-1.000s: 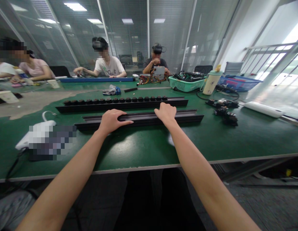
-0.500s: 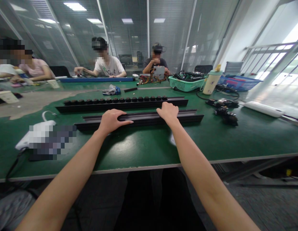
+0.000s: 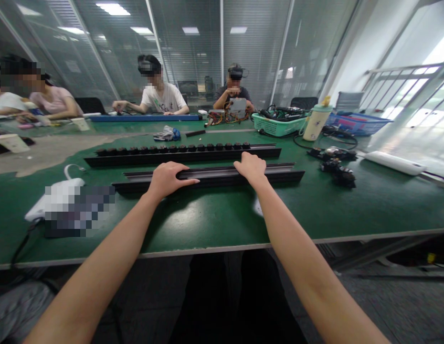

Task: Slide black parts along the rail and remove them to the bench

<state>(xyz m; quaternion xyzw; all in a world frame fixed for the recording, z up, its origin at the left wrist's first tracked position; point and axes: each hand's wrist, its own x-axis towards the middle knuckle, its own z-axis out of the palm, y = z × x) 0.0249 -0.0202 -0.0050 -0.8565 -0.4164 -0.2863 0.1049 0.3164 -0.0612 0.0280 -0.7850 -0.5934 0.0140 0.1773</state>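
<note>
Two long black rails lie across the green table (image 3: pixel 207 220). My left hand (image 3: pixel 167 178) is wrapped over the near black rail (image 3: pixel 215 175) left of its middle, thumb along its front edge. My right hand (image 3: pixel 251 167) grips the same rail further right, fingers curled over its top. The far black rail (image 3: pixel 182 155) lies parallel behind it and carries a row of several round black caps along its top.
A white device (image 3: pixel 55 196) with a cable lies at the left. Black parts (image 3: pixel 336 165) sit at the right, with a green basket (image 3: pixel 277 125), a pale bottle (image 3: pixel 314 122) and a blue tray (image 3: pixel 358 123) behind. Three people sit across the table. The table's front edge is near me.
My right hand slid slightly to the right along the near rail. Otherwise nothing has visibly moved.
</note>
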